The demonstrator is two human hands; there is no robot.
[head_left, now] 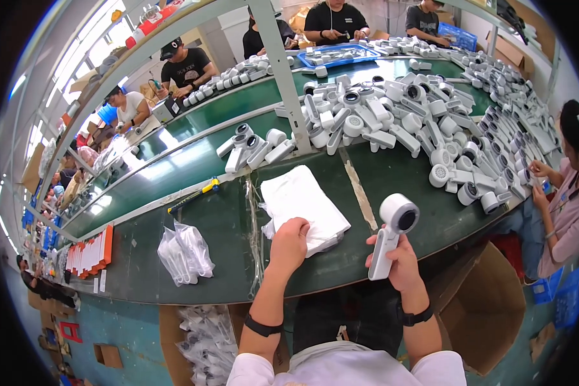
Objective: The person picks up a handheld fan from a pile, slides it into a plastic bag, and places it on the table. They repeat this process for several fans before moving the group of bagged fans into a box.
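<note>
My right hand (399,260) is wrapped round the handle of a white handheld fan (397,222), held upright above the table's front edge with its round head on top. My left hand (289,244) rests on the near left part of a stack of thin white plastic bags (302,202). Its fingers are curled and pinched at the top bag; the fingertips are partly hidden. Left of the stack lie a few fans in clear bags (185,254).
A large heap of white fans (392,116) covers the table's right and back. A yellow-black tool (196,195) and orange-white boxes (90,252) lie left. Open cartons (479,302) stand below the front edge. A co-worker (563,199) sits at right; several others work across the conveyor.
</note>
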